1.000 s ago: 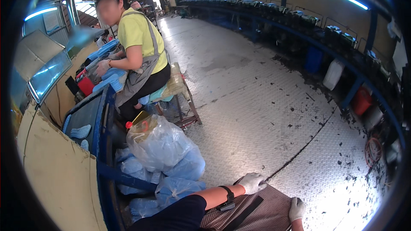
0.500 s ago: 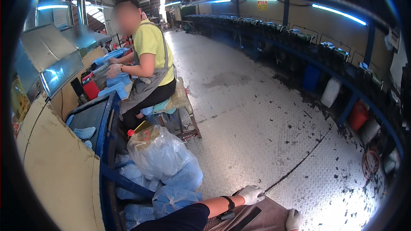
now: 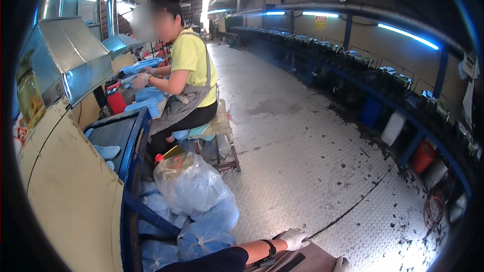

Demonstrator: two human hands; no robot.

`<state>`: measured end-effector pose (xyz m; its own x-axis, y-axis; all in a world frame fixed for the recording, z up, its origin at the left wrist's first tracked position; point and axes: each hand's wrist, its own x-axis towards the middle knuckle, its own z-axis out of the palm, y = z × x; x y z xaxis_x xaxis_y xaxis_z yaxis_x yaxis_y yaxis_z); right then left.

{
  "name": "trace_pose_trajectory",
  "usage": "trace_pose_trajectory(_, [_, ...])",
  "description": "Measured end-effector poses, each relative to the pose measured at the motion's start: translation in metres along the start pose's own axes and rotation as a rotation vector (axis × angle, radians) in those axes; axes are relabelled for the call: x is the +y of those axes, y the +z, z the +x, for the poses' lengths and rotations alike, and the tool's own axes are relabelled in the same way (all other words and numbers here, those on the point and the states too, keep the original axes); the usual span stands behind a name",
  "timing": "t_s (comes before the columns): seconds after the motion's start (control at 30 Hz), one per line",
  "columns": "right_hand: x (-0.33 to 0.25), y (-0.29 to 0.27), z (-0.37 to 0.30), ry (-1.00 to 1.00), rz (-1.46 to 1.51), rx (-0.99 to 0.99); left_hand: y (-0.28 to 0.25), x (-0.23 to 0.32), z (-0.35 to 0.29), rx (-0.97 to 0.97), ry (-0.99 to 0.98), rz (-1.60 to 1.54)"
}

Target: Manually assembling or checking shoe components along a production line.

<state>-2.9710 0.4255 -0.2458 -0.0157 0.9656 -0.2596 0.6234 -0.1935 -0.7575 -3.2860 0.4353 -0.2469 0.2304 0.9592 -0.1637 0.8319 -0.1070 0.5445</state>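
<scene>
My left hand (image 3: 295, 239), in a pale knit glove, rests on the edge of a brown checked cloth (image 3: 315, 259) spread over my lap. Its fingers lie loosely over the cloth with nothing in them. A black band (image 3: 271, 248) circles that wrist, below a dark navy sleeve (image 3: 217, 262). At the lower edge only part of my gloved right hand (image 3: 343, 265) shows, against the cloth's right side; its fingers are mostly cut off. Left of my arm, tied clear bags of blue pieces (image 3: 204, 239) stand on the floor.
A co-worker in a yellow shirt (image 3: 194, 63) sits on a stool ahead, gloved hands at stacked blue pieces (image 3: 146, 93). A blue-framed bench (image 3: 133, 146) stands at left behind a cream panel (image 3: 70, 186). Along the right runs a long machine line (image 3: 348, 68); a red bucket (image 3: 423, 156) sits beneath it.
The whole view has shifted slightly, so the surroundings sit further right and my hands a little lower. My left hand stays on the cloth. The co-worker's head is a bit more upright.
</scene>
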Motion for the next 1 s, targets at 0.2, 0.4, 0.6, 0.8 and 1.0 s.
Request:
trace_pose_trajectory(0.2, [0.000,0.003,0.008,0.026,0.025,-0.054,0.010,-0.009,0.000,0.162,0.034,-0.067])
trace_pose_trajectory(0.4, [-0.013,0.008,0.004,0.042,0.095,-0.012,0.015,-0.022,0.003,0.149,0.051,-0.096])
trace_pose_trajectory(0.6, [-0.042,0.012,0.005,0.034,-0.018,-0.069,0.017,-0.037,0.006,0.238,0.052,-0.148])
trace_pose_trajectory(0.8, [-0.045,0.028,0.019,0.056,-0.016,-0.060,0.012,-0.051,0.004,0.239,0.044,-0.192])
trace_pose_trajectory(1.0, [-0.044,0.043,0.039,0.049,-0.039,-0.151,0.010,-0.065,-0.003,0.383,0.050,-0.327])
